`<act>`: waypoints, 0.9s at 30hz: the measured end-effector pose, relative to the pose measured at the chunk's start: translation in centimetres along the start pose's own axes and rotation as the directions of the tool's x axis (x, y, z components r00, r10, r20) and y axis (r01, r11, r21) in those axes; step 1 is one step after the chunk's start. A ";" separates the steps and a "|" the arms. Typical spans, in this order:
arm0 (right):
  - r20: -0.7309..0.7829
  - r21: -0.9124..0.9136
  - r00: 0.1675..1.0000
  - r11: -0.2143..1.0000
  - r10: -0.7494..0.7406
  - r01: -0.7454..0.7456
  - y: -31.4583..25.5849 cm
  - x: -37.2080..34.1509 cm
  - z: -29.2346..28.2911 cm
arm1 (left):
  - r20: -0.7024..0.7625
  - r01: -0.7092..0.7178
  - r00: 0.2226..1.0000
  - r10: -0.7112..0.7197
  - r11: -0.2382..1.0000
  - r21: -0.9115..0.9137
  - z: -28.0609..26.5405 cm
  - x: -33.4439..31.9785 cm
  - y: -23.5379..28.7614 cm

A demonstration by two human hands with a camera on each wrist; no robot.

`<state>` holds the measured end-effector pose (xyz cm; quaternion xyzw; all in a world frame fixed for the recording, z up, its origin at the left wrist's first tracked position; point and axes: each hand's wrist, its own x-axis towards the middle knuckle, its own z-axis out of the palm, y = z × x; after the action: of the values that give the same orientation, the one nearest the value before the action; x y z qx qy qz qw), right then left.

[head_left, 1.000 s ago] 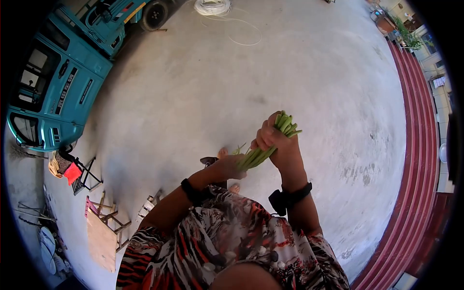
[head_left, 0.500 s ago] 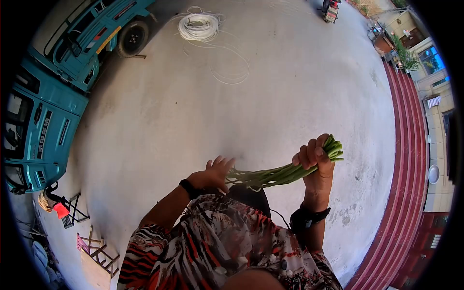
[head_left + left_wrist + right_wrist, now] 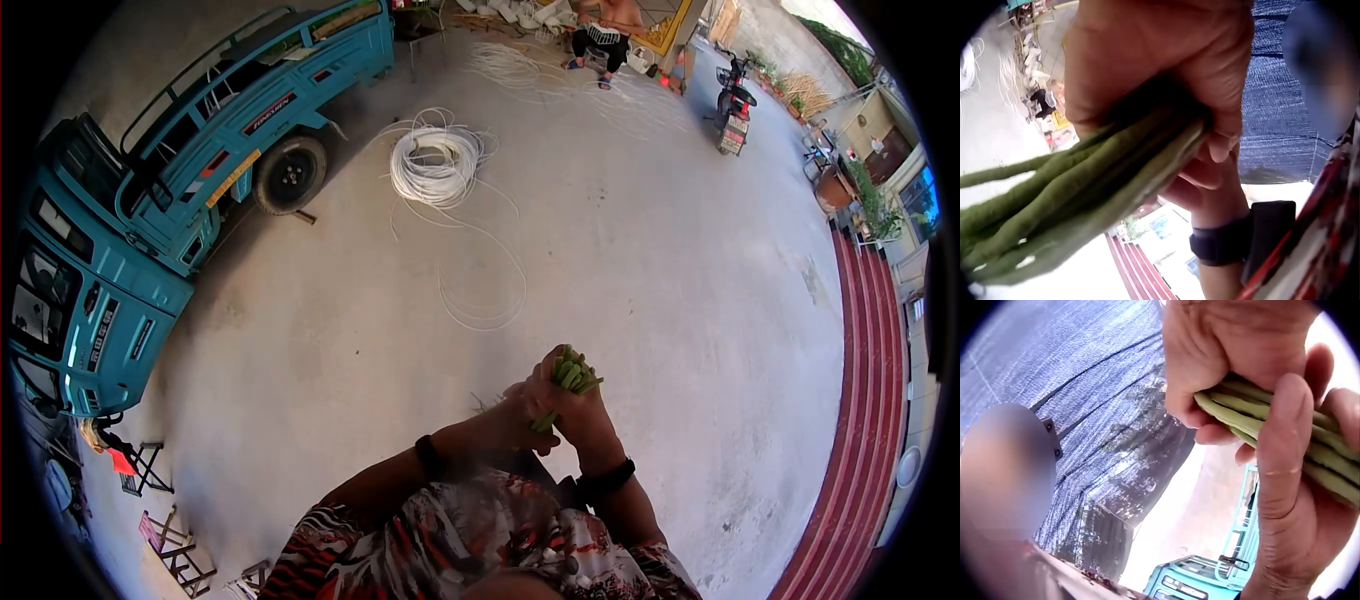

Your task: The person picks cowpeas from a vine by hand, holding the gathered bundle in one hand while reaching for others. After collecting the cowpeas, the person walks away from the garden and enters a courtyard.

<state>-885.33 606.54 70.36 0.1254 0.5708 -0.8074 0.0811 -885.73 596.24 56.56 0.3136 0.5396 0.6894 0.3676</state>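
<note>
A bunch of long green beans [image 3: 573, 373] is held in front of the body, its cut ends fanning out at the top in the head view. My right hand [image 3: 584, 416] grips it close below those ends. Right beside it, my left hand [image 3: 503, 421] is closed round the same bunch. In the left wrist view the beans [image 3: 1054, 200] stick out below the left palm, with right-hand fingers [image 3: 1194, 181] behind them. From the right wrist, the left thumb [image 3: 1288, 419] lies across the beans [image 3: 1329, 456].
A coil of white strapping [image 3: 433, 168] lies on the concrete floor ahead. A teal three-wheeled truck [image 3: 150, 265] stands at the left, red steps [image 3: 868, 400] run along the right. Far off are a seated person [image 3: 605, 35] and a motorbike [image 3: 735, 105]. Folding stools [image 3: 180, 550] stand lower left.
Half a second ago the left hand was spread at the beans' trailing ends, away from the right; now it grips the bunch beside the right hand. The head view has tilted up.
</note>
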 end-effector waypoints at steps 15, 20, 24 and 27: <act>0.185 -0.041 0.981 0.998 0.063 -0.056 -13.1 36.4 -14.0 | 0.186 -0.277 0.933 0.308 0.945 -0.174 -22.4 29.1 11.2; 0.125 0.236 0.979 0.953 0.163 -0.189 -20.8 51.8 -17.9 | 0.367 0.327 0.926 -0.084 0.661 -0.675 -31.2 45.3 9.6; 0.100 0.451 0.974 0.863 0.206 -0.229 -23.0 61.9 -22.0 | 0.269 0.215 0.959 -0.089 0.847 -0.486 -38.2 51.8 14.1; 0.040 0.481 0.977 0.853 0.209 -0.202 -25.0 69.9 -24.1 | 0.150 0.017 0.988 0.028 0.955 -0.296 -41.9 57.6 13.6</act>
<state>-956.31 638.44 64.60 0.2074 0.3351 -0.9099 0.1293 -953.47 621.36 62.63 0.3083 0.3994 0.7375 0.4488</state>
